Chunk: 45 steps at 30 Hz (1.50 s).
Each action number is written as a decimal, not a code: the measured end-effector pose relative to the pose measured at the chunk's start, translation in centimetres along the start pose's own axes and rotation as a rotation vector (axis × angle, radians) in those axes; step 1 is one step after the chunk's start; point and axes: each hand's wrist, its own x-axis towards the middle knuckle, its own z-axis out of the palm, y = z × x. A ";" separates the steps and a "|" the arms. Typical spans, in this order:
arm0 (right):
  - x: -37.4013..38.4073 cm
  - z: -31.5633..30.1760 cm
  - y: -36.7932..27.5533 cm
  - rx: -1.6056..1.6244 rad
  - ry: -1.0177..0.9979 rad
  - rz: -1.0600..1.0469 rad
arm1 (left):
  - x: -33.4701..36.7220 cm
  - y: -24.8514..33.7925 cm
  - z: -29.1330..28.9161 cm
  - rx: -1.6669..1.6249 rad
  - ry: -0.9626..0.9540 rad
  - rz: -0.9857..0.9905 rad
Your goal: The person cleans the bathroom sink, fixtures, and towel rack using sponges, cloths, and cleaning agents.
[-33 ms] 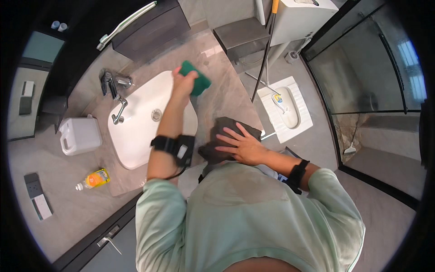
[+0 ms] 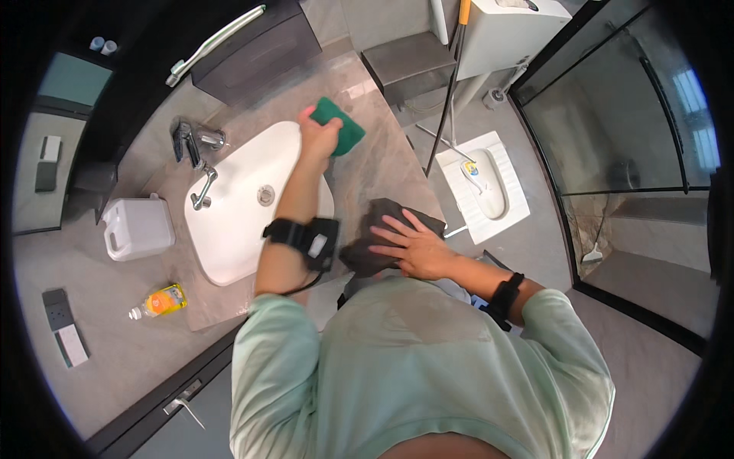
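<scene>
- Left hand (image 2: 319,138) closed around a green sponge (image 2: 340,122), pressing it on the stone counter (image 2: 382,164) just past the far rim of the white sink (image 2: 229,229).
- Right hand (image 2: 417,249) spread flat, fingers wide, on a dark grey cloth (image 2: 375,237) lying on the counter's near edge; it presses rather than grips.
- Tap (image 2: 195,164) at the sink's left end; no water seen running.
- White jug (image 2: 138,227) and yellow bottle (image 2: 159,301) stand left of the sink, well apart from both hands.
- Progress, as a judgement: counter scrubbing looks underway. The basin looks clean, but no foam or wet streaks are clear enough to tell which parts are finished.
- Left side of counter around the 2 containers appears untouched.
</scene>
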 end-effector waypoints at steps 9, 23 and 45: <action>-1.4 0.1 1.5 0.073 0.166 0.169 | -3.6 -0.6 -2.5 0.413 0.306 0.180; 16.3 6.7 -10.6 -0.232 -0.210 -0.320 | -30.4 -16.8 -37.8 0.072 1.293 0.106; 50.0 20.4 -27.9 -0.361 0.068 -0.248 | -30.3 -8.4 -48.2 0.070 1.101 0.242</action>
